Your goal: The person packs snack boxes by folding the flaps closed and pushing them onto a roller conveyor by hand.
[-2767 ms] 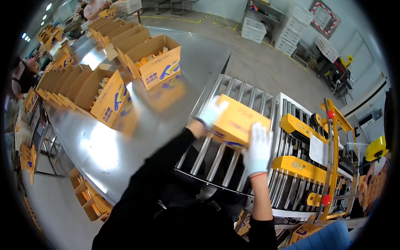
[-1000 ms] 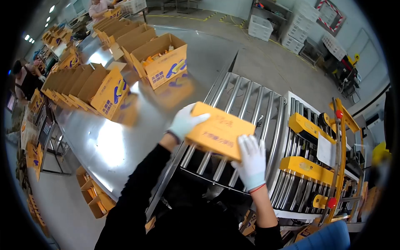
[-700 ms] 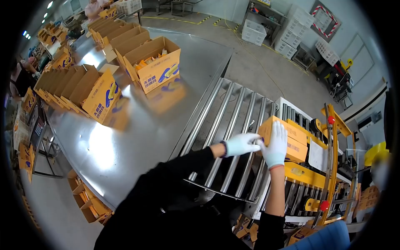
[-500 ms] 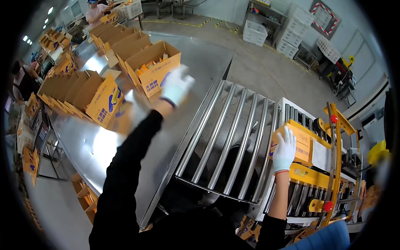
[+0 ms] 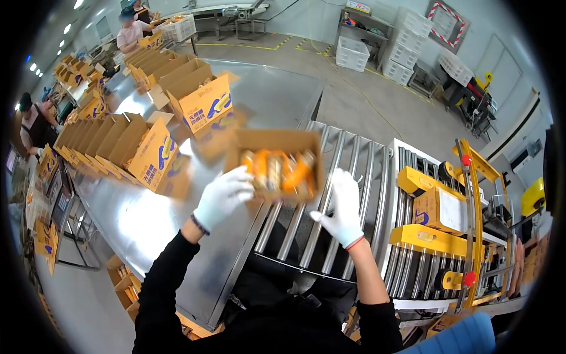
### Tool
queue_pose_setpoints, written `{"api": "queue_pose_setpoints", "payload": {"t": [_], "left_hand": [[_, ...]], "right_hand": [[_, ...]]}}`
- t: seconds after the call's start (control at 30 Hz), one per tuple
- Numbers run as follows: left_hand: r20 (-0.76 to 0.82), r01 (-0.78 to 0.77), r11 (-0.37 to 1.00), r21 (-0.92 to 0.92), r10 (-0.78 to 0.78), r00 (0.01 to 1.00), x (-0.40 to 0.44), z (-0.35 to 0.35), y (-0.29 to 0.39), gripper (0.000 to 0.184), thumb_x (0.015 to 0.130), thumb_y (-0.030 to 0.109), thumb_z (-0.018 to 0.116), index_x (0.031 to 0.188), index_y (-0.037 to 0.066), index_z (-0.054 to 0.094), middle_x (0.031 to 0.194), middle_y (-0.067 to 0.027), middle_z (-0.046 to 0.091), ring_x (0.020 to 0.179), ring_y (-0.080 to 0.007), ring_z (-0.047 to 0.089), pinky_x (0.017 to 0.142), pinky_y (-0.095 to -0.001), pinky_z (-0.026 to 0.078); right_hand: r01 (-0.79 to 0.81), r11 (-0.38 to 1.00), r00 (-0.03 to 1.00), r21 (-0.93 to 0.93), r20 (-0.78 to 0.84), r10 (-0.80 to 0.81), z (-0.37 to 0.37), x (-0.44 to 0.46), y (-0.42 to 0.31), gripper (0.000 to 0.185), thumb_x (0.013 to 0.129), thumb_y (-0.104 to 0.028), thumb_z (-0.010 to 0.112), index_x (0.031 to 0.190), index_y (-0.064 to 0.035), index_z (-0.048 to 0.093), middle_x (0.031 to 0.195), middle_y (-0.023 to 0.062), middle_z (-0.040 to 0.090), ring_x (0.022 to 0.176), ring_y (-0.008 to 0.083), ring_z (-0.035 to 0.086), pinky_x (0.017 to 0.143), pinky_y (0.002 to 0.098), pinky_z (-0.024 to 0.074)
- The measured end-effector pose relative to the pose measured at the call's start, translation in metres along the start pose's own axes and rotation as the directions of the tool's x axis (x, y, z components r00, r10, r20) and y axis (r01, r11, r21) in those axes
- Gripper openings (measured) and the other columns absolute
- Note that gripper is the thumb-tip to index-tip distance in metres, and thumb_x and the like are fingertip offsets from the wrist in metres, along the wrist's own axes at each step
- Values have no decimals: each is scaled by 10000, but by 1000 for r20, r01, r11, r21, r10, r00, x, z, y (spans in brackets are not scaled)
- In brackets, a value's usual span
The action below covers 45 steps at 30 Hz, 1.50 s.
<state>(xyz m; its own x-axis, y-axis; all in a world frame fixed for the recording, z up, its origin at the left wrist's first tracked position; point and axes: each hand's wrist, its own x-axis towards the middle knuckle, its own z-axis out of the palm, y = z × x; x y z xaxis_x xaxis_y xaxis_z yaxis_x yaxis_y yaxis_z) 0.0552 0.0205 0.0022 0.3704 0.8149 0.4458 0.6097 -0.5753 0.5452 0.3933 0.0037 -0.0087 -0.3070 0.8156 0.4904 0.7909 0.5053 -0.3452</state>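
An open carton point(image 5: 277, 141) with orange-wrapped packets inside, blurred by motion, is over the seam between the metal table point(image 5: 147, 218) and the rollers point(image 5: 306, 236). My left hand point(image 5: 224, 197), in a white glove, has its fingers on the carton's near left side. Beside the carton's right side is my right hand point(image 5: 343, 206), also gloved, with thumb and fingers apart and nothing in it. A closed carton point(image 5: 429, 207) lies between the yellow guides point(image 5: 427, 239) of the machine on the right.
Two rows of open cartons point(image 5: 203, 106) point(image 5: 154, 156) stand on the table's left part. A yellow frame with red knobs point(image 5: 469, 278) rises at the right. Two co-workers point(image 5: 131, 32) point(image 5: 36, 124) are at the far left. White crates point(image 5: 352, 54) stand on the floor behind.
The closed carton has moved right into the machine, away from my right hand. My left hand has come back from the carton row, and an open carton is now between my hands.
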Motion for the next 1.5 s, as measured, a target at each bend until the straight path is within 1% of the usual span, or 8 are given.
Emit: {"api": "queue_pose_setpoints", "payload": {"t": [0.3, 0.57, 0.73, 0.93, 1.07, 1.3, 1.4, 1.5], "left_hand": [[505, 411, 871, -268, -236, 830, 81, 49, 10, 303, 841, 240, 801, 1063, 65, 691, 1300, -139, 647, 1189, -317, 616, 1036, -414, 480], [-370, 180, 977, -115, -210, 905, 47, 108, -22, 380, 890, 283, 777, 1128, 10, 661, 1173, -123, 638, 1130, -291, 605, 1005, -401, 484], [224, 519, 534, -667, -521, 823, 58, 87, -8, 468, 971, 261, 708, 1304, -53, 609, 1260, -113, 668, 1149, -159, 629, 989, -302, 509], [-222, 124, 705, -698, -377, 899, 121, 246, 74, 409, 938, 266, 682, 1213, -32, 631, 1056, -227, 695, 996, -329, 692, 920, -414, 538], [602, 387, 740, -550, 29, 798, 108, 249, 116, 596, 984, 386, 631, 1399, -28, 522, 1322, -229, 630, 1186, -295, 643, 1012, -381, 498], [-399, 214, 957, 195, -122, 909, 35, 7, -37, 394, 879, 220, 708, 1209, 19, 634, 1184, -180, 656, 1113, -358, 621, 978, -440, 494], [-623, 572, 280, 771, 145, 769, -18, -116, -124, 251, 881, 273, 656, 1052, 95, 702, 972, -107, 699, 880, -316, 645, 797, -497, 479], [-573, 703, 369, 608, -409, 711, -71, -131, -171, 281, 914, 385, 606, 878, 152, 757, 873, -106, 720, 926, -317, 647, 842, -591, 438]], "right_hand": [[-480, 623, 875, 618, 280, 396, 7, -32, 20, 509, 923, -289, 736, 1387, -108, 631, 1292, 143, 678, 1300, 332, 587, 1233, 477, 272], [25, 969, 1000, -247, 1, -26, -14, 35, -2, 921, 741, -347, 845, 1496, -21, 430, 1394, 170, 544, 1368, 337, 462, 1236, 552, 222], [45, 983, 977, -178, 212, -7, -1, -47, -17, 936, 657, -361, 904, 1437, -41, 496, 1330, 145, 569, 1304, 305, 523, 1218, 574, 262], [-289, 836, 930, -466, 72, 361, -39, -36, 61, 1146, 631, -277, 917, 1555, 11, 305, 1586, 224, 368, 1508, 380, 295, 1267, 503, 184], [-313, 798, 928, -516, 12, 371, -43, -28, 89, 1058, 703, -299, 873, 1548, 12, 318, 1601, 218, 355, 1513, 376, 283, 1268, 488, 186], [-373, 718, 918, -588, -123, 377, -56, -66, 139, 529, 863, -53, 632, 1385, -33, 547, 1580, 180, 411, 1478, 344, 366, 1238, 476, 258], [-356, 689, 933, -632, -196, 303, -51, -74, 135, 332, 848, -27, 623, 1173, -44, 686, 1459, 180, 536, 1399, 344, 458, 1196, 477, 314], [-537, 799, 842, 270, 107, 529, 3, -80, 137, 326, 819, -8, 612, 1134, -33, 693, 1234, 146, 662, 1233, 348, 562, 1108, 488, 388]]}}
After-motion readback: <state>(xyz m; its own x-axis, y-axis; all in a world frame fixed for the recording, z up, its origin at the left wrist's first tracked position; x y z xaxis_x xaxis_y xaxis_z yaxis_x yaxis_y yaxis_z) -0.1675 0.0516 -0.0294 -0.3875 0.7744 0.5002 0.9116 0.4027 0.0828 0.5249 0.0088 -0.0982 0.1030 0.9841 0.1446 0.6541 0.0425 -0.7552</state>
